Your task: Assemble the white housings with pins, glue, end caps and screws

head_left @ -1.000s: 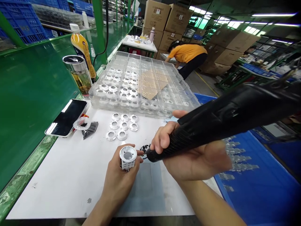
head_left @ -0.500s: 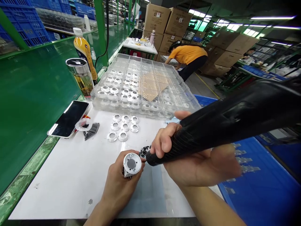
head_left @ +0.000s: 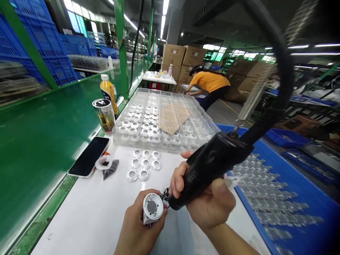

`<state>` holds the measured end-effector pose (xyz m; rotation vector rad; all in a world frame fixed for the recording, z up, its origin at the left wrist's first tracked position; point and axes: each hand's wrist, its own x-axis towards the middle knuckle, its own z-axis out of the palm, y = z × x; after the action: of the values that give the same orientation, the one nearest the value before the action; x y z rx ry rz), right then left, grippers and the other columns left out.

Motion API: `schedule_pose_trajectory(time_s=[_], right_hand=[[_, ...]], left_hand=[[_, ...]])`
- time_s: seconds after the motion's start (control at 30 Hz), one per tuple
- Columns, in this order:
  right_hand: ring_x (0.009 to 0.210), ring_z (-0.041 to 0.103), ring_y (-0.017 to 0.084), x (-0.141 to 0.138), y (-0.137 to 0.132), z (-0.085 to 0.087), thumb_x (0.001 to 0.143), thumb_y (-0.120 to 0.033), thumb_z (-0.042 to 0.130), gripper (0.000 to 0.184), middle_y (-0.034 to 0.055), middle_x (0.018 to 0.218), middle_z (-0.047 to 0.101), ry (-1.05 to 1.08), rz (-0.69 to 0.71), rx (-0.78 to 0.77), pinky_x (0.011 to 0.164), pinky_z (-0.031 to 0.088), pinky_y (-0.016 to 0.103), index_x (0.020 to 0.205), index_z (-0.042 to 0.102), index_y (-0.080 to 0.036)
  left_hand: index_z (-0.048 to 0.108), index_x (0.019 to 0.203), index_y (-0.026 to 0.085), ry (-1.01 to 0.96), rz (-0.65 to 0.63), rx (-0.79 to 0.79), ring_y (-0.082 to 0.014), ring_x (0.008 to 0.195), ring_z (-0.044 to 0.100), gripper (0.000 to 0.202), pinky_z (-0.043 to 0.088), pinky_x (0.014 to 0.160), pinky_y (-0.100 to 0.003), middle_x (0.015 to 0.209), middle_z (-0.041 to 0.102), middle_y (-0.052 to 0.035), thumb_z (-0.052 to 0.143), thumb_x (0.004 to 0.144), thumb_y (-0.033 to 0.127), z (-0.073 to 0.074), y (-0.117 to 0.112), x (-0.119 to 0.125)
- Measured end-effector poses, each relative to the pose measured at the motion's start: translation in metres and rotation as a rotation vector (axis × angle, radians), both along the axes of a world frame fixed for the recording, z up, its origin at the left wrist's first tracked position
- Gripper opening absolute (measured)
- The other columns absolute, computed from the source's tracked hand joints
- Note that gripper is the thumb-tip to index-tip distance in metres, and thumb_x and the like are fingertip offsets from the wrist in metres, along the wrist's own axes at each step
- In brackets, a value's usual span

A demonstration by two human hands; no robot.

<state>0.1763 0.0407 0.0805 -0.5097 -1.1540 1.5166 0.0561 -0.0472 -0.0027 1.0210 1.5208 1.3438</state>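
Observation:
My left hand (head_left: 139,228) grips a white cylindrical housing (head_left: 152,209) with a round grey-centred top facing up. My right hand (head_left: 209,203) is wrapped around the black body of an electric screwdriver (head_left: 212,164), whose cord rises to the upper right. The screwdriver's tip sits right beside the housing's rim, though contact is hard to judge. A small pile of black screws (head_left: 165,194) lies just behind the two hands. Several white ring-shaped metal flanges (head_left: 145,164) lie on the white work table (head_left: 92,219) beyond them.
A clear plastic tray (head_left: 164,120) holds several more rings and cardboard. A phone (head_left: 89,157), small bag (head_left: 111,169), tumbler (head_left: 105,115) and bottle (head_left: 108,95) stand left. A blue tray (head_left: 273,198) of metal parts lies right. A person in an orange shirt (head_left: 211,81) bends farther back.
My view has tilted and drawn back, showing more of the blue tray. The screwdriver now points more steeply down, with its cord in view. The housing has turned slightly in my left hand.

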Motion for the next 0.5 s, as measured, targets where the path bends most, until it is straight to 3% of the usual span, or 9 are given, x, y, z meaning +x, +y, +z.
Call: schedule_pose_trajectory(time_s=[0.13, 0.27, 0.33, 0.43, 0.5], right_hand=[[0.046, 0.053, 0.017, -0.007, 0.020, 0.011, 0.082, -0.068, 0.063, 0.061, 0.0000, 0.061, 0.062, -0.054, -0.101, 0.083, 0.047, 0.046, 0.031, 0.118, 0.063, -0.019], [0.061, 0.061, 0.018, -0.006, 0.040, 0.044, 0.091, -0.058, 0.061, 0.045, 0.0018, 0.074, 0.068, -0.181, -0.193, 0.226, 0.060, 0.051, 0.032, 0.118, 0.066, -0.021], [0.085, 0.067, 0.022, 0.001, 0.040, 0.051, 0.094, -0.053, 0.060, 0.039, 0.0055, 0.095, 0.073, -0.233, -0.284, 0.271, 0.075, 0.055, 0.034, 0.116, 0.069, -0.023], [0.126, 0.060, 0.026, 0.016, 0.025, 0.029, 0.094, -0.049, 0.060, 0.042, 0.0060, 0.130, 0.068, -0.217, -0.474, 0.222, 0.097, 0.054, 0.037, 0.131, 0.068, -0.028], [0.121, 0.064, 0.027, 0.021, 0.004, -0.004, 0.095, -0.046, 0.063, 0.039, 0.0054, 0.126, 0.070, -0.296, -0.512, 0.140, 0.097, 0.058, 0.040, 0.131, 0.069, -0.031]], left_hand=[[0.063, 0.122, 0.025, -0.126, 0.099, -0.063, -0.0223, 0.073, 0.069, 0.055, 0.056, 0.070, -0.031, 0.085, 0.073, -0.0015, 0.082, 0.074, 0.044, 0.007, -0.002, -0.008], [0.072, 0.117, 0.026, -0.082, 0.146, -0.021, -0.0330, 0.115, 0.068, 0.046, 0.050, 0.104, -0.041, 0.117, 0.075, -0.0092, 0.077, 0.078, 0.049, 0.015, -0.010, -0.024], [0.076, 0.107, 0.027, 0.048, 0.179, 0.039, -0.0350, 0.123, 0.063, 0.037, 0.047, 0.109, -0.043, 0.124, 0.073, -0.0085, 0.083, 0.073, 0.042, 0.019, -0.016, -0.036], [0.074, 0.109, 0.026, 0.034, 0.239, -0.036, -0.0317, 0.105, 0.069, 0.044, 0.056, 0.094, -0.042, 0.116, 0.073, -0.0087, 0.088, 0.071, 0.042, 0.023, -0.028, -0.061], [0.068, 0.123, 0.024, -0.206, 0.285, -0.079, -0.0264, 0.094, 0.071, 0.059, 0.060, 0.083, -0.038, 0.111, 0.073, -0.0086, 0.088, 0.073, 0.047, 0.026, -0.039, -0.076]])
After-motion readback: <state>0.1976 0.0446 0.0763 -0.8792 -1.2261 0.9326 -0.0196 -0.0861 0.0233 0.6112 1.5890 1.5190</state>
